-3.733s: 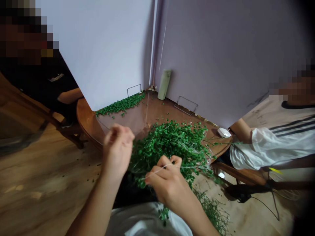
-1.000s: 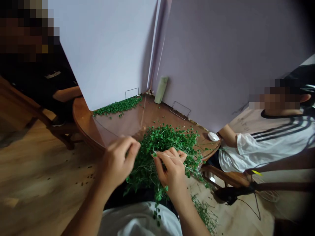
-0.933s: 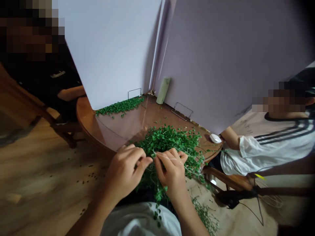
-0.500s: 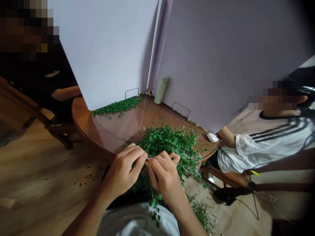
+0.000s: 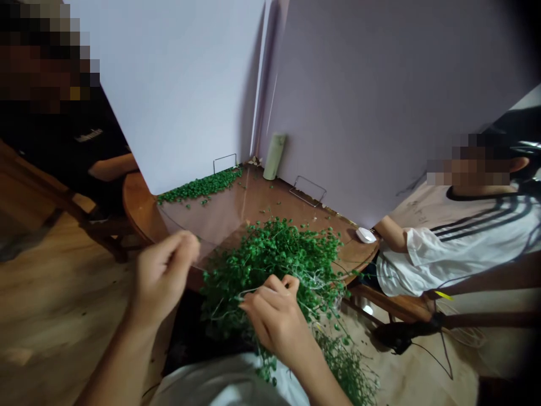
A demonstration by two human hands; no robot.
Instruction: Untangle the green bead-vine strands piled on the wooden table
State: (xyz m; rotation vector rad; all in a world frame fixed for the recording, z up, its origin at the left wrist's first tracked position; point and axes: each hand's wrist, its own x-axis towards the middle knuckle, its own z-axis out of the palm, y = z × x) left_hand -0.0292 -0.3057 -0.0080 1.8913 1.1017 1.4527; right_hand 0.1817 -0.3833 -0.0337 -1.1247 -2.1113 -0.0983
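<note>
A tangled heap of green plants (image 5: 283, 248), with small round leaves or beads on thin pale stems, lies at the table's near edge and hangs down over it. Over this heap my right hand (image 5: 274, 313) is closed, pinching a thin pale plant stem (image 5: 249, 291) between thumb and fingers. Away to the left, over the table's edge, my left hand (image 5: 164, 276) is closed with its fingers curled in. It is slightly blurred, and whatever it may hold is hidden.
Tall white panels (image 5: 190, 84) on wire feet divide the round wooden table (image 5: 139, 208). Loose green bits (image 5: 203, 187) lie along the left panel. A pale green cylinder (image 5: 274, 158) and white mouse (image 5: 366, 235) are there too. People sit left and right; more stems (image 5: 349, 366) lie below.
My left hand has moved away from my right hand, to the left and off the plant heap. The right hand has shifted slightly down and still pinches a stem.
</note>
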